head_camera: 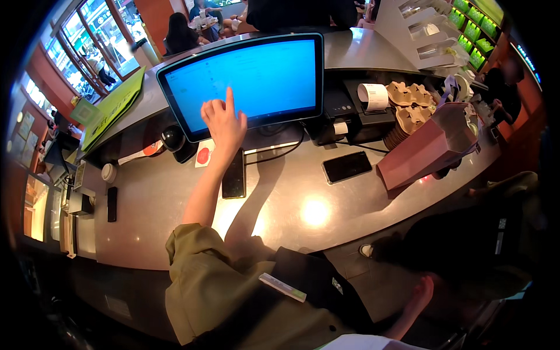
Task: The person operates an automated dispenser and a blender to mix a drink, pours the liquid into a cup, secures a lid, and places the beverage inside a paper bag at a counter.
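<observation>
My left hand is raised in front of a tilted touchscreen monitor. Its index finger points at the lit blue display, with the other fingers partly curled and nothing held; whether the fingertip touches the glass cannot be told. Below the hand, a dark smartphone lies on the metal counter, partly behind my forearm. A second phone lies further right. My right hand hangs low at the lower right, away from the counter, empty and slightly curled. A black rounded scanner stands left of the monitor.
Right of the monitor are a receipt printer, stacked cardboard cup carriers and a pink paper bag. A lidded cup and a black handheld object are at left. A co-worker in dark clothes is close at right.
</observation>
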Demonstrator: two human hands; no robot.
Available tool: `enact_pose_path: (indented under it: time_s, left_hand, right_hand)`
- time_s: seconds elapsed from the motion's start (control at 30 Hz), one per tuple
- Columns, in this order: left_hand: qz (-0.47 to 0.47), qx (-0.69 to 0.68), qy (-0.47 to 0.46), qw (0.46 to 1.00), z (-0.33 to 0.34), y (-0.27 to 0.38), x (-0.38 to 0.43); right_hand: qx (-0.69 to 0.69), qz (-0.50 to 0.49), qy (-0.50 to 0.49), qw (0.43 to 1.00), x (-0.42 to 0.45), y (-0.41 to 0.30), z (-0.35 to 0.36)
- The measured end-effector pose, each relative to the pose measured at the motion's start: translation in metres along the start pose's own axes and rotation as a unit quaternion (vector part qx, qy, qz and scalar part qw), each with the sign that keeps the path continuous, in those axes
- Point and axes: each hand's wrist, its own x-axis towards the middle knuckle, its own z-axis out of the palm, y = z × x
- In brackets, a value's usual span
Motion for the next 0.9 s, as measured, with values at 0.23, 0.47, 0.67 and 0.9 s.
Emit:
enact_pose_path:
  time_s: [0.23, 0.47, 0.67, 0.9]
  left_hand:
    - [0.005, -0.001, 0.032, 0.999, -0.008, -0.008, 0.008]
    - [-0.005, 0.008, 0.050, 0.999, -0.016, -0.019, 0.022]
    - [-0.024, 0.035, 0.051, 0.998, -0.020, -0.029, 0.028]
    - [-0.015, 0.061, 0.055, 0.997, -0.014, -0.025, 0.046]
  right_hand:
    - [-0.022, 0.050, -0.080, 0.995, 0.000, 0.023, 0.011]
    - [0.006, 0.077, -0.145, 0.986, -0.002, 0.039, 0.019]
    - [0.023, 0.083, -0.158, 0.984, 0.001, 0.045, 0.030]
    - [0.002, 0.072, -0.191, 0.979, 0.007, 0.045, 0.040]
